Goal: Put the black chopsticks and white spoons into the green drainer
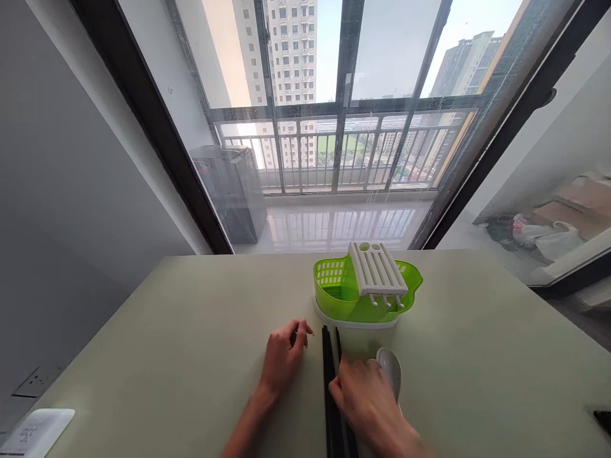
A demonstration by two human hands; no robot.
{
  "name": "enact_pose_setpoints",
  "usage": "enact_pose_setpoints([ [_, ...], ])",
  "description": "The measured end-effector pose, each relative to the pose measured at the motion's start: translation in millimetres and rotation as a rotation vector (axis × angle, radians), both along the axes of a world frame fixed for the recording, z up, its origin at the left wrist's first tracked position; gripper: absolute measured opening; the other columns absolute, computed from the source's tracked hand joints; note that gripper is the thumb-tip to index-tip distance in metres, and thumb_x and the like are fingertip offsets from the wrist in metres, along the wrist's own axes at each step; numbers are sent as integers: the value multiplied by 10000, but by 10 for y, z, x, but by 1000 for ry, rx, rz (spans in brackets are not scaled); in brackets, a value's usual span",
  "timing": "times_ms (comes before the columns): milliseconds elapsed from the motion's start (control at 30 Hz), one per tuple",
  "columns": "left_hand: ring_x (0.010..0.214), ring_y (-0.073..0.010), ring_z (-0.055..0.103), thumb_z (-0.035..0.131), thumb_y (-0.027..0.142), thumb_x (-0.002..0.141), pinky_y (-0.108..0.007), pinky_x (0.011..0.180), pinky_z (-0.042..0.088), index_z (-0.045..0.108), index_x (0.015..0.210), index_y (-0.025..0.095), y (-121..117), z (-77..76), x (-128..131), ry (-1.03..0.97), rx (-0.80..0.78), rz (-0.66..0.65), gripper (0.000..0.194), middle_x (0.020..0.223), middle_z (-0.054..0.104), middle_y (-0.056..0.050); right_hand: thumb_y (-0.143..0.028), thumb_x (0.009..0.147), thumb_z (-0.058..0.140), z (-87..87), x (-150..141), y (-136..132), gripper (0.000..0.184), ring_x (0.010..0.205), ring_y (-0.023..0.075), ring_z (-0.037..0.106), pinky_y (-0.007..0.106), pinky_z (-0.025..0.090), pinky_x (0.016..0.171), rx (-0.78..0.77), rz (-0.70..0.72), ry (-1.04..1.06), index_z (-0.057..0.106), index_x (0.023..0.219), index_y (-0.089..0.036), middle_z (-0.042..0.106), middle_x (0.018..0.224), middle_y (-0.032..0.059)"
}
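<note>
My right hand is closed over the black chopsticks, its fingers bent down at the slimmer one on the right. Part of that chopstick is hidden under the hand. Close beside the right fingers lies a pale spoon, its handle partly covered by the hand. To the left of the chopsticks, my left hand rests on the table with loosely curled fingers and nothing in them. Just beyond the chopstick tips stands a green basket with a white slotted top and small hooks.
The pale table runs up to a dark-framed glass door. A white device sits at the near left edge, and a dark object at the right edge. Behind the glass is a balcony with a grey cabinet.
</note>
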State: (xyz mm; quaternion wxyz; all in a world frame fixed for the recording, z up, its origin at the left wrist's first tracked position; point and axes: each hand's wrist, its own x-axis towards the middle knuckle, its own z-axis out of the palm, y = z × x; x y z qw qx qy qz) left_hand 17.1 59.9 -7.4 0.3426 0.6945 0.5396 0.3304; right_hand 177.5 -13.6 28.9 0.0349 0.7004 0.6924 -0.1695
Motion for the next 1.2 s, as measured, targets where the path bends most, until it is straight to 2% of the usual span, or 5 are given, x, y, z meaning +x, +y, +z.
enact_pose_setpoints([
  [267, 560, -122, 464, 421, 529, 1027, -241, 568, 350, 758, 884, 194, 1, -2, 9, -52, -13, -3, 496, 643, 577, 14, -191, 1034, 418, 263, 121, -6, 282, 806, 299, 772, 303, 321, 552, -53, -1, 72, 693, 974, -163, 796, 879, 133],
  [433, 576, -124, 482, 427, 554, 1020, -229, 581, 400, 718, 847, 186, -28, 56, 27, -187, -75, -50, 500, 642, 582, 11, -317, 1077, 360, 610, 251, -7, 303, 638, 219, 702, 296, 296, 540, 352, 59, 252, 571, 881, -222, 726, 721, 34],
  [567, 839, -179, 646, 452, 516, 1025, -263, 841, 498, 714, 849, 196, -73, 125, 28, -245, -66, -127, 450, 840, 722, -33, -387, 1098, 328, 760, 303, 48, 365, 553, 153, 606, 268, 350, 553, 631, 130, 454, 523, 828, -236, 664, 704, 1],
  [767, 1053, -232, 683, 569, 504, 979, -327, 983, 510, 741, 1134, 211, -117, 75, 24, -296, -2, -234, 373, 1114, 769, -67, -376, 1103, 304, 661, 256, 174, 395, 674, 163, 672, 241, 443, 631, 625, 208, 520, 638, 979, -207, 706, 839, 66],
  [1200, 1000, -242, 718, 685, 448, 931, -350, 947, 549, 842, 983, 252, 14, -2, -79, -219, 45, -233, 256, 1076, 797, -79, -303, 1085, 406, 443, 146, 398, 270, 694, 160, 621, 248, 387, 646, 474, 239, 569, 551, 875, -216, 678, 844, 10],
])
